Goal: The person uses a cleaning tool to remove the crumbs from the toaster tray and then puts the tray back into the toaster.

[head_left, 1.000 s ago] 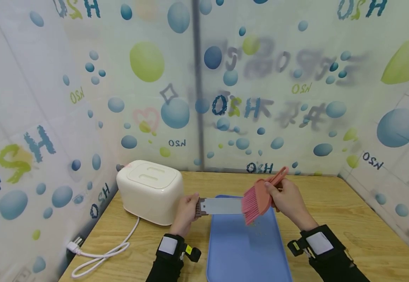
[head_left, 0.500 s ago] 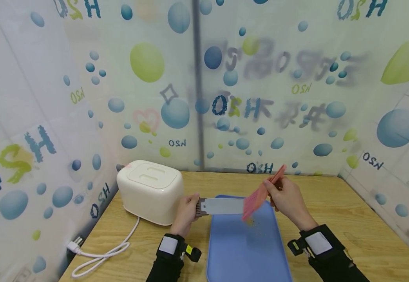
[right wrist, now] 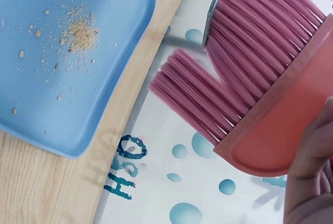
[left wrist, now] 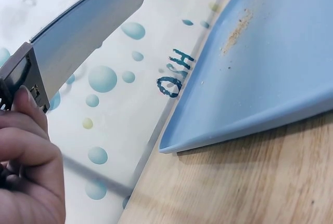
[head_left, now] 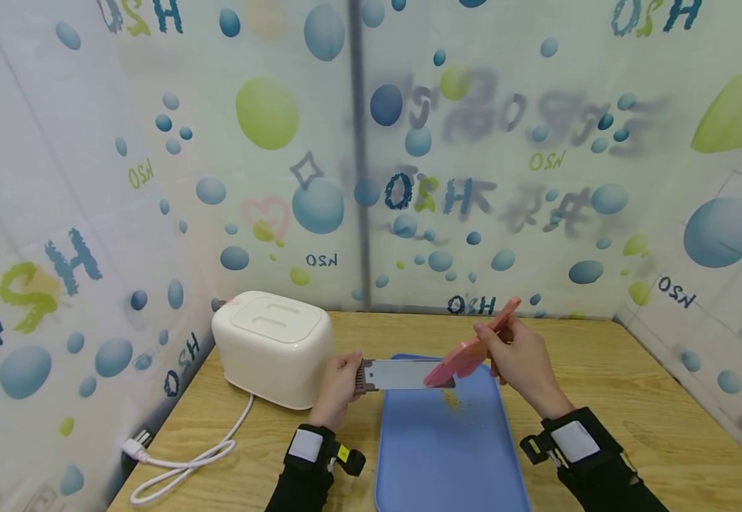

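Note:
My left hand [head_left: 337,387] grips the brownish-grey end of a flat metal crumb tray [head_left: 396,375], held above the blue tray [head_left: 448,455]. My right hand [head_left: 527,366] holds a small coral hand brush [head_left: 468,354] by its handle, thumb on top. Its pink bristles [right wrist: 250,47] meet the crumb tray's far end. In the right wrist view they part around the metal edge. A small heap of tan crumbs [right wrist: 80,34] lies on the blue tray below, with loose bits scattered about it. Only the crumb tray's underside or side [left wrist: 93,31] shows in the left wrist view.
A cream toaster [head_left: 275,348] stands on the wooden table [head_left: 576,348] beside my left hand. Its white cord [head_left: 185,466] lies looped at the front left, plug near the wall. A patterned curtain [head_left: 473,142] encloses the table at the back and sides.
The brush has turned and its bristles have moved left over the crumb tray's end. More crumbs show on the blue tray beneath. My left hand and the crumb tray stay in place.

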`<state>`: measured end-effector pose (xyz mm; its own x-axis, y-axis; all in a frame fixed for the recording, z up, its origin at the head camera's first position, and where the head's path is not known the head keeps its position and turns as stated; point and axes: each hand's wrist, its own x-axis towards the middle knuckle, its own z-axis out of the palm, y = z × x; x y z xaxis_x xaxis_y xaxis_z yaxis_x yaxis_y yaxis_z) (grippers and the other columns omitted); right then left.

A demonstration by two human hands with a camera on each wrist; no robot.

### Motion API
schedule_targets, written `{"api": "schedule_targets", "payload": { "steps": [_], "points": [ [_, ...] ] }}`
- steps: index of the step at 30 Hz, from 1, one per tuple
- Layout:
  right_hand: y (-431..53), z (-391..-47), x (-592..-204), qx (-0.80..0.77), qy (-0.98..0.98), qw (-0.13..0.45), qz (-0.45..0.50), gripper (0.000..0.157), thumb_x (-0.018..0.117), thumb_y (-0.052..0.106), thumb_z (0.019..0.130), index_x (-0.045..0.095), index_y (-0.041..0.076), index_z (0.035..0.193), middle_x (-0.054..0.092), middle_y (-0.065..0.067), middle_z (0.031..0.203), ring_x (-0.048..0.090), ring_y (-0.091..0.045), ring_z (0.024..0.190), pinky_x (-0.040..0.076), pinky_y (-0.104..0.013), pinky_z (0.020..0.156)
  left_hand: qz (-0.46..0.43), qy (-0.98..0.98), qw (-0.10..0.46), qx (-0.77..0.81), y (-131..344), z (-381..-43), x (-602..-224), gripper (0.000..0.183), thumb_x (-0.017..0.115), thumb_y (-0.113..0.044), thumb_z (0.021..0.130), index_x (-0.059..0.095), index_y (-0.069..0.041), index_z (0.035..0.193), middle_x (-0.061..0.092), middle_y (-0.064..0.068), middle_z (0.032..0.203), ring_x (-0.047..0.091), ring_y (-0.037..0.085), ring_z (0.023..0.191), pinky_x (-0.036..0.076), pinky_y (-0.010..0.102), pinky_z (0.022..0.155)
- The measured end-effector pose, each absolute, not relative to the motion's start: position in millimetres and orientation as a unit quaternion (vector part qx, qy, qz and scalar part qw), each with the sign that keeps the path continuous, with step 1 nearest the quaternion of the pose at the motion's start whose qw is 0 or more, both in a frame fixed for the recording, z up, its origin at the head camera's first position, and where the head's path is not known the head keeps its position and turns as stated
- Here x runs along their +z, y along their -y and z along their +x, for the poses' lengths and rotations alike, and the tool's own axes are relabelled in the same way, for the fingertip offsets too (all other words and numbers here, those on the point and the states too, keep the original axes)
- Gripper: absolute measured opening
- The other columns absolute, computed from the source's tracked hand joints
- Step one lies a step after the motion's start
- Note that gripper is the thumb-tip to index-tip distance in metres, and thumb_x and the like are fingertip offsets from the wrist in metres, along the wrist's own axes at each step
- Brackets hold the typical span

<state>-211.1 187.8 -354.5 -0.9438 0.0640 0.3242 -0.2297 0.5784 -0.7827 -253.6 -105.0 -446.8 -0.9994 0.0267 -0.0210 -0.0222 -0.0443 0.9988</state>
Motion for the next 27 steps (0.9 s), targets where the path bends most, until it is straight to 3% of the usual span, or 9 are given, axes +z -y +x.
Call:
{"api": "schedule_targets", "payload": {
  "steps": [27],
  "points": [
    [-191.1, -207.4, -357.4, 0.443, 0.878, 0.180, 0.028, 0.050, 0.060, 0.048, 0.101, 0.060, -0.002, 0.107, 0.054, -0.007, 0.059, 0.053, -0.024, 0.042, 0.045, -0.032, 0.040, -0.003, -0.684, 0.017, 0.729, 105.0, -250.1, -445.0, 0.041, 0.047, -0.032, 0.110, 0.068, 0.004, 0.103, 0.066, 0.002, 0.075, 0.063, 0.009, 0.060, 0.049, 0.022, 0.056]
  ]
}}
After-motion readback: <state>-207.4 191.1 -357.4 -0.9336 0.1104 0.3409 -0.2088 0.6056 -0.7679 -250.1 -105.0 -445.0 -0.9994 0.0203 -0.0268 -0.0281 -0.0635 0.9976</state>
